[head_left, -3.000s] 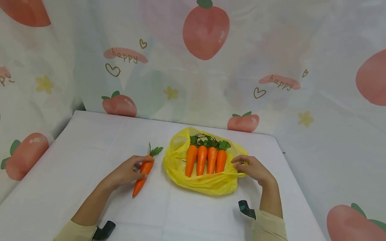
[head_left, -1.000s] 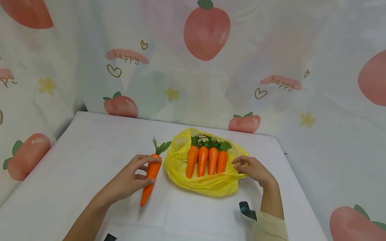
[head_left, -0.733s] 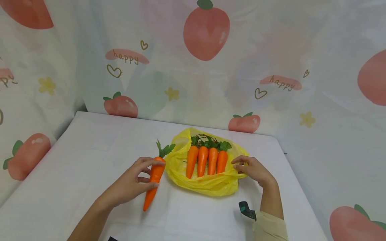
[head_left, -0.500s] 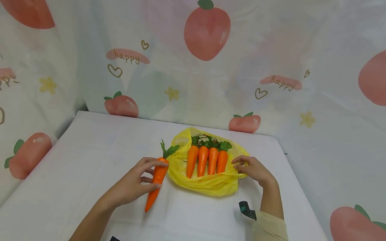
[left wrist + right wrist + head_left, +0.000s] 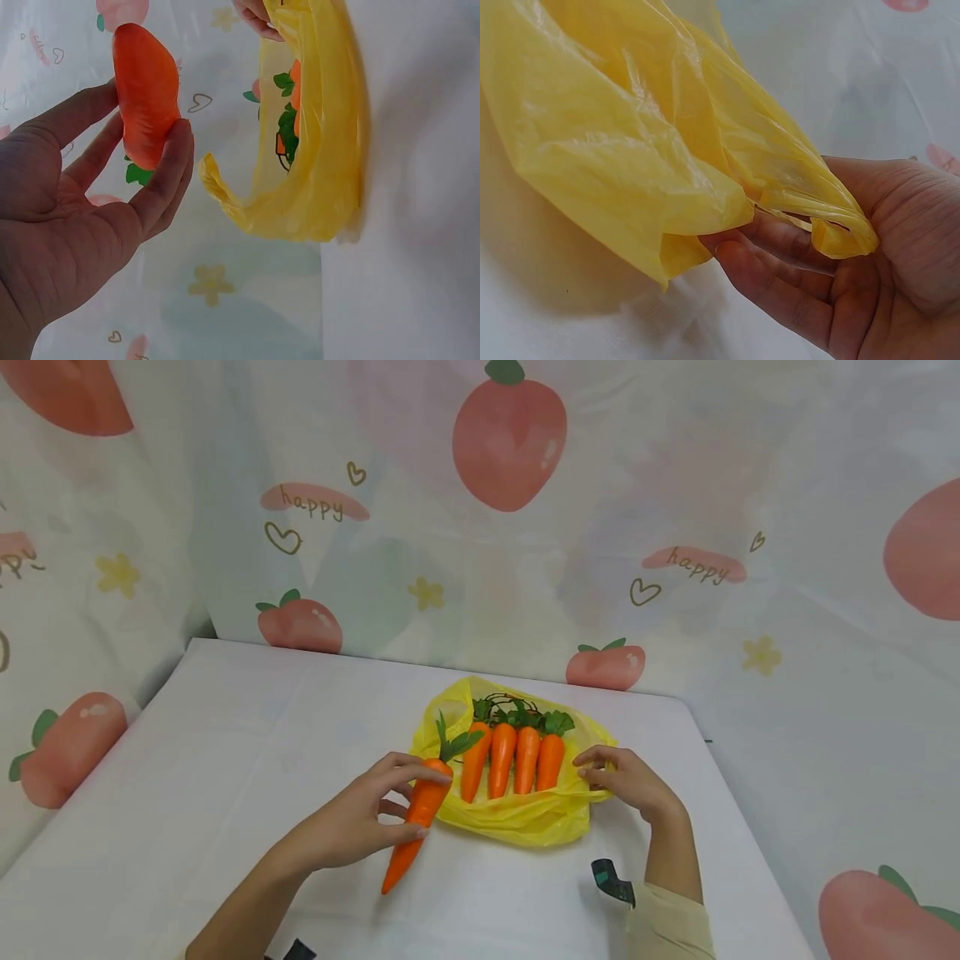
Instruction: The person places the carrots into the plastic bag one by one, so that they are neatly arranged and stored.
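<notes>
My left hand grips an orange carrot with green leaves, thumb on one side and fingers on the other. It is held tilted above the table, its leafy end overlapping the left side of a yellow plastic bag. Seen from the left wrist, the carrot is clear of the bag's rim. Several more carrots lie side by side inside the bag, leaves toward the back. At the bag's right edge, my right hand holds the plastic; the right wrist view has the bag's handle looped over its fingers.
A white-covered table lies beneath everything. Behind it hangs a pale backdrop printed with fruit, hearts and flowers. Dark wrist-worn devices, one being the right device, stick out near the sleeves.
My left hand has lifted the carrot off the table and carried it rightward, until its leaves overlap the bag. The right hand and the bag have stayed put.
</notes>
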The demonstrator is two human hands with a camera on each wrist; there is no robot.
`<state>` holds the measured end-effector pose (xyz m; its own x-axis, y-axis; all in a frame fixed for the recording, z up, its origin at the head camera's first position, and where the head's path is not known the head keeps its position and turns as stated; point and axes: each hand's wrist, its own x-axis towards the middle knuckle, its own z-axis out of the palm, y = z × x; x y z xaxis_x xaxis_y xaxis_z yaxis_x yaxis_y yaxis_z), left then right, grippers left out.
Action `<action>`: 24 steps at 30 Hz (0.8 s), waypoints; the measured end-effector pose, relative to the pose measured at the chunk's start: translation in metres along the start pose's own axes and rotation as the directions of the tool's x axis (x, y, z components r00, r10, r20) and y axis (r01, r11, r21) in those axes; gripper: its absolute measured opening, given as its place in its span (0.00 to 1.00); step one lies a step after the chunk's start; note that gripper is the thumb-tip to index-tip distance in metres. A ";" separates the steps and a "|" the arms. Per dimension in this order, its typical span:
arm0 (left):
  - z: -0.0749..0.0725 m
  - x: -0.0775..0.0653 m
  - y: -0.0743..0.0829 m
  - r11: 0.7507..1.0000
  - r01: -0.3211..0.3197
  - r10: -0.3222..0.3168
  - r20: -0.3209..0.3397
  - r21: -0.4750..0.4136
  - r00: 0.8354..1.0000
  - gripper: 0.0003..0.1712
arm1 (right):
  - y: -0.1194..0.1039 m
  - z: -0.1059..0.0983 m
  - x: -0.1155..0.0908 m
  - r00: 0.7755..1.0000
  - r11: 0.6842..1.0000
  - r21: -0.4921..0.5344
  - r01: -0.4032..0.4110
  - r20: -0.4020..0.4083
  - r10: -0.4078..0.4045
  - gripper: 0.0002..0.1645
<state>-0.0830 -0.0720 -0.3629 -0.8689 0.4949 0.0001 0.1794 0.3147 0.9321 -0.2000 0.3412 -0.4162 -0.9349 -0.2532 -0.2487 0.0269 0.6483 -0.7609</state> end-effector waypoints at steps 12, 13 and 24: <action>0.006 0.016 0.002 1.000 -0.009 0.009 0.024 -0.009 1.000 0.31 | 0.002 0.000 0.000 1.000 1.000 0.012 0.002 0.003 -0.002 0.16; 0.007 0.018 0.002 1.000 -0.008 0.009 0.027 -0.008 1.000 0.31 | 0.002 0.000 0.000 1.000 1.000 0.012 0.007 0.008 -0.007 0.16; 0.014 0.034 0.000 1.000 -0.002 0.002 0.041 -0.006 0.999 0.30 | -0.001 0.000 -0.002 1.000 1.000 0.024 0.017 0.010 -0.017 0.16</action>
<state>-0.1065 -0.0437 -0.3675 -0.8488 0.5286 -0.0131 0.1779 0.3088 0.9343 -0.1983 0.3411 -0.4150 -0.9317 -0.2714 -0.2416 0.0197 0.6263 -0.7794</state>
